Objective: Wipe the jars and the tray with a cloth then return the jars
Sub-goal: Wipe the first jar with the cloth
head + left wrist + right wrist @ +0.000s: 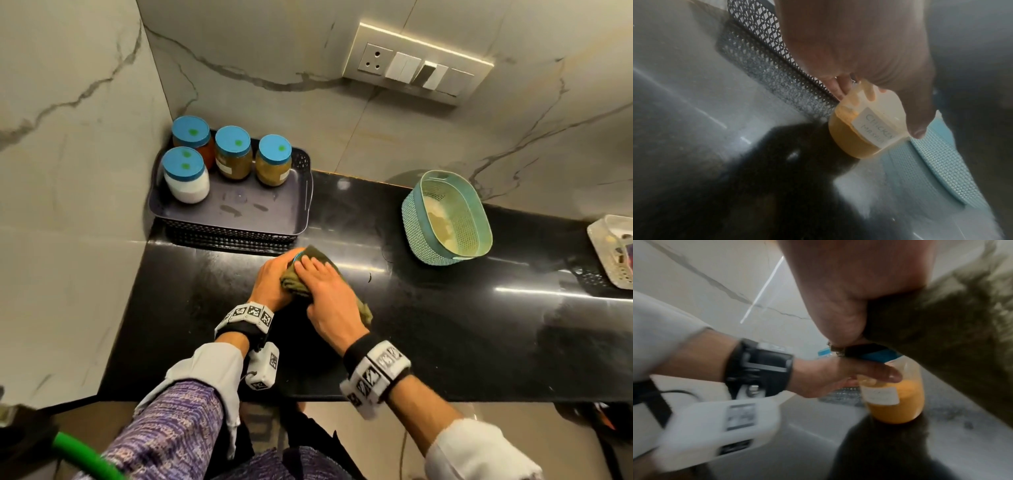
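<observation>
jars, tray and basket along the counter

four jars (219, 156) stand at the back of the tray (239, 205) in the counter's (445, 325) far left corner; just before the tray, a fifth jar (865, 128) stands between both hands under a cloth (308, 270); a basket (445, 219) sits well to the right.

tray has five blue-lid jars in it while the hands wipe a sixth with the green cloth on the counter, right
Not quite: the head view shows four jars in the tray, not five. The rest holds: the left hand grips another jar on the counter while the right hand rubs it with the green cloth.
</observation>
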The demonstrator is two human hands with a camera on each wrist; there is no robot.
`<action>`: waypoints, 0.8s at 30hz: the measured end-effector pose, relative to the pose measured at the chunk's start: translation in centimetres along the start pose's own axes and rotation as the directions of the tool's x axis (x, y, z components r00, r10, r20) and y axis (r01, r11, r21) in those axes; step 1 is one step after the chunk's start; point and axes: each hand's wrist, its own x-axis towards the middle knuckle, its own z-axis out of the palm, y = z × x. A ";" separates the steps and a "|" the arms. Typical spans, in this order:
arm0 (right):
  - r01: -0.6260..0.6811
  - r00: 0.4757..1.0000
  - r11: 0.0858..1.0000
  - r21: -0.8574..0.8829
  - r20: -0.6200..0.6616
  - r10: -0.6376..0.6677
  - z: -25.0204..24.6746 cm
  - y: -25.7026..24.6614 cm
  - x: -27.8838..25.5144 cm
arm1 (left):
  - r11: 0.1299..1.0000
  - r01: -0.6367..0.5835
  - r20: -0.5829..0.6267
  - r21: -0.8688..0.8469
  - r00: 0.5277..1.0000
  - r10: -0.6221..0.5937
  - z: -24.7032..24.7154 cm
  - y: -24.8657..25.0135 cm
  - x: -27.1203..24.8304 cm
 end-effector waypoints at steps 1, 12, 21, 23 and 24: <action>-0.016 1.000 1.000 0.009 -0.010 0.016 -0.3 0.4 1.0 | 1.000 -0.007 0.001 0.013 1.000 0.007 0.0 0.2 -0.1; -0.005 1.000 1.000 -0.014 0.005 0.005 0.3 -0.1 -1.3 | 1.000 0.023 -0.008 -0.014 1.000 -0.024 0.2 0.2 -0.1; -0.115 0.992 0.993 -0.018 -0.047 0.114 0.1 1.4 -3.3 | 0.999 0.027 -0.010 -0.028 1.000 -0.027 -0.1 0.7 0.1; -0.080 0.996 0.997 -0.008 -0.027 0.080 0.9 0.2 -3.6 | 0.999 0.036 -0.010 -0.030 0.999 -0.037 -0.1 0.4 0.1; -0.058 0.998 0.998 0.003 -0.022 0.058 1.0 -0.3 -3.0 | 0.999 0.035 -0.003 -0.016 0.999 -0.035 0.0 0.3 0.0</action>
